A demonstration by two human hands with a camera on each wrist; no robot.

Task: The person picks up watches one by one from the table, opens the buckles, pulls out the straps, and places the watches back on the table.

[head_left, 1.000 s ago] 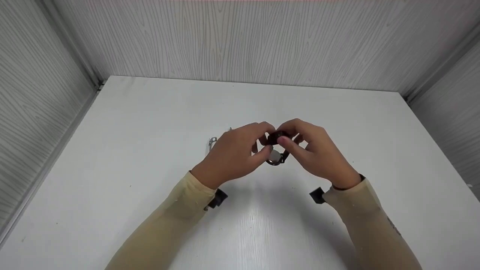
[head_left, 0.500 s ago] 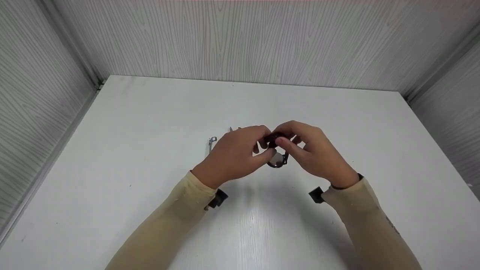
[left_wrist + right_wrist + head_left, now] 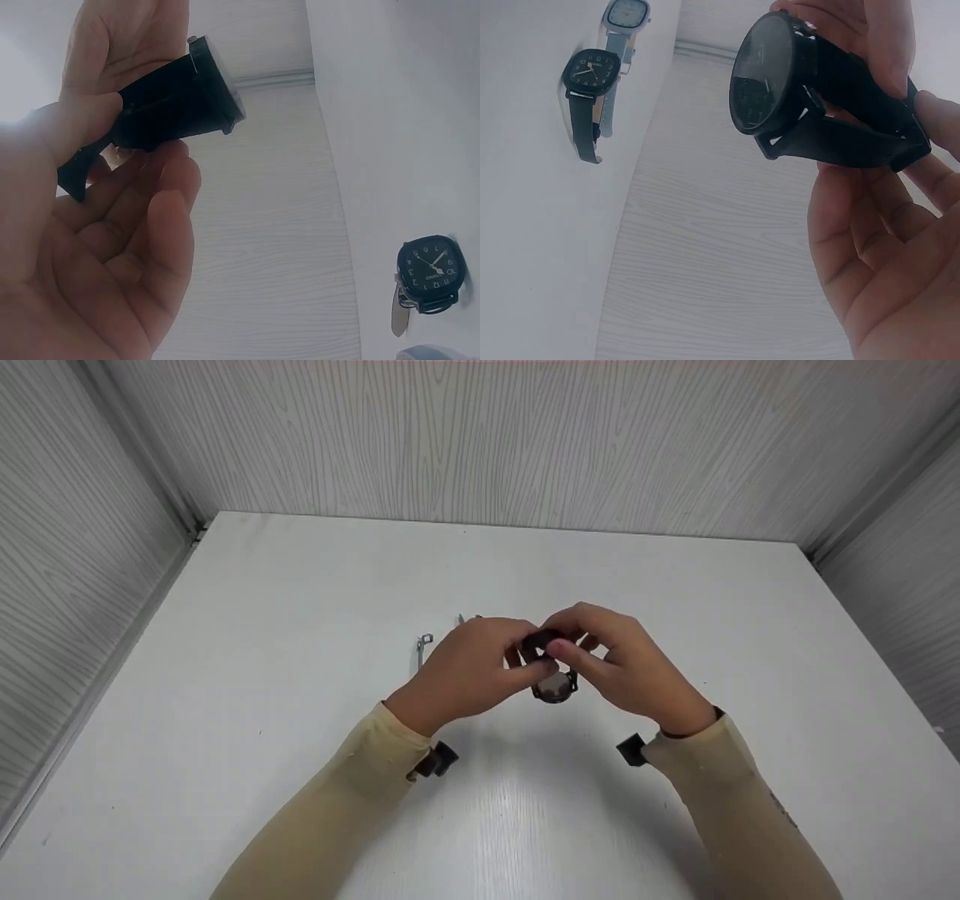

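A black wristwatch (image 3: 554, 688) hangs between my two hands in the head view, its strap bent round into a loop and its round dial facing up. My left hand (image 3: 476, 667) pinches the strap (image 3: 541, 640) between thumb and fingers on one side. On the other side my right hand (image 3: 621, 664) pinches it too, thumb close to the left fingertips. In the right wrist view the dark dial (image 3: 763, 71) and the looped band (image 3: 847, 142) show clearly. The left wrist view has the watch case (image 3: 217, 82) pointing away from the fingers, which partly cover the strap ends.
Two more watches lie on the white table (image 3: 315, 585): a black one with a squarish dial (image 3: 591, 71) and one with a pale blue strap (image 3: 626, 16). In the head view, a thin buckle end (image 3: 424, 645) shows beyond my left hand. Wood-grain panels (image 3: 480, 442) surround the table.
The watch case has swung slightly toward me and shows more of its dial. Both hands have shifted a little nearer, with the strap still held between them.
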